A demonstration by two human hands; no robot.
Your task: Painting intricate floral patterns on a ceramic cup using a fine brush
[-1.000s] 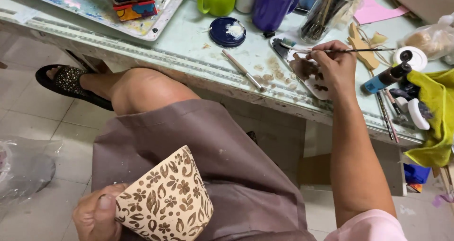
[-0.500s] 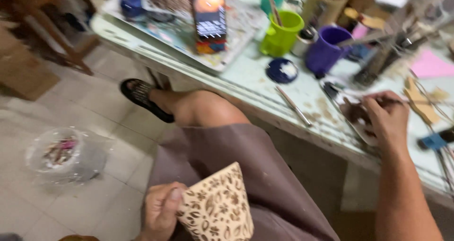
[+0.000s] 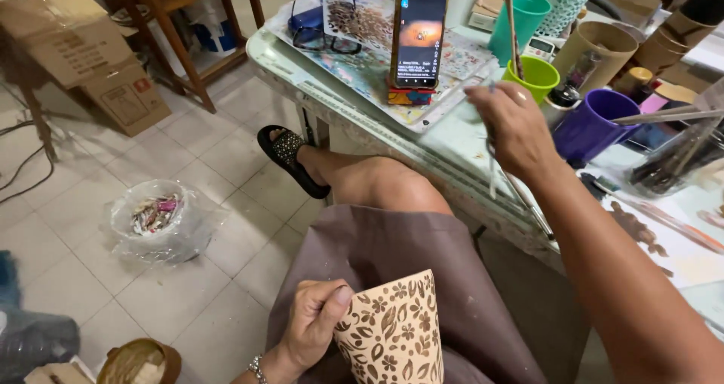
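My left hand (image 3: 313, 324) grips a tan vase (image 3: 392, 331) painted with brown leaves and flowers, resting on my lap at the bottom of the view. My right hand (image 3: 513, 128) is raised over the near edge of the glass-topped table (image 3: 317, 82), closed on a thin paintbrush (image 3: 520, 192) that points down toward the table edge. A green cup (image 3: 539, 75) and a purple mug (image 3: 592, 120) stand just beyond this hand. A phone (image 3: 418, 30) with a lit screen is propped upright left of it.
A teal cup (image 3: 528, 15), cardboard tubes (image 3: 596, 48) and a jar of brushes (image 3: 679, 158) crowd the table's right. Glasses (image 3: 320, 26) lie on a patterned tray. On the tiled floor sit a plastic bag of scraps (image 3: 154, 218), cardboard boxes (image 3: 83, 60) and a wooden stand (image 3: 188, 15).
My right hand has lifted from the brown paint patch at the right and moved left toward the green cup, brush still in it. The view swung left. The vase stays in my lap.
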